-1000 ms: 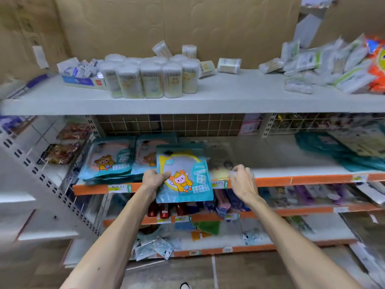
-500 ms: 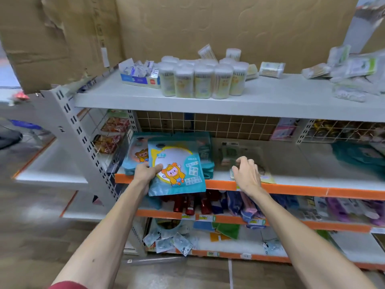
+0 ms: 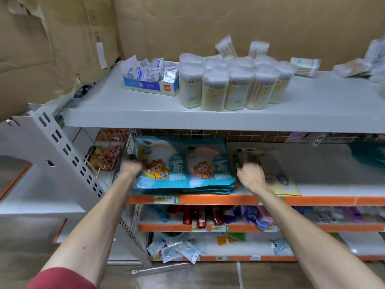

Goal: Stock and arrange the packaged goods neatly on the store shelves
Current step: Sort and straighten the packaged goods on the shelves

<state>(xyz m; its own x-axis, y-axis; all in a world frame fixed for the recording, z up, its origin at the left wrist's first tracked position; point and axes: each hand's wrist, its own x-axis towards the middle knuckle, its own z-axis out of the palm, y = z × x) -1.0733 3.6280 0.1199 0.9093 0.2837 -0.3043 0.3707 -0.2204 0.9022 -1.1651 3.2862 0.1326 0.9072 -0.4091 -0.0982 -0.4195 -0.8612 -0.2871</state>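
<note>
Teal packets (image 3: pixel 206 170) with a cartoon figure on the front lie flat in two stacks side by side at the left end of the orange-edged shelf (image 3: pixel 325 200), their lower edges reaching the shelf lip. At 9 o'clock of the left stack, behind a wire side panel, red-and-yellow snack bags (image 3: pixel 106 155) show.

The left hand (image 3: pixel 132 170) comes in from 7 o'clock and meets the left stack at its 9 o'clock edge. Its fingers (image 3: pixel 143 163) lie over the top packet's left margin, touching it. Motion blur hides whether they curl round the edge or press flat, so I cannot tell.

The right stack sits between the two hands. The right hand (image 3: pixel 251 177) is just beside that stack at 3 o'clock, apart from it. Its fingers (image 3: pixel 248 163) point toward 12 o'clock, loosely spread and blurred, with nothing gripped. At 3 o'clock of this hand a flat pale-yellow pack (image 3: pixel 288 187) lies on the shelf.

On the grey top shelf (image 3: pixel 125 115), at 12 o'clock of the packets, a blue box of sachets (image 3: pixel 151 84) stands just beside a cluster of upright cotton-swab tubs (image 3: pixel 229 90). One shelf below, at 6 o'clock, stand red bottles (image 3: pixel 200 217).
</note>
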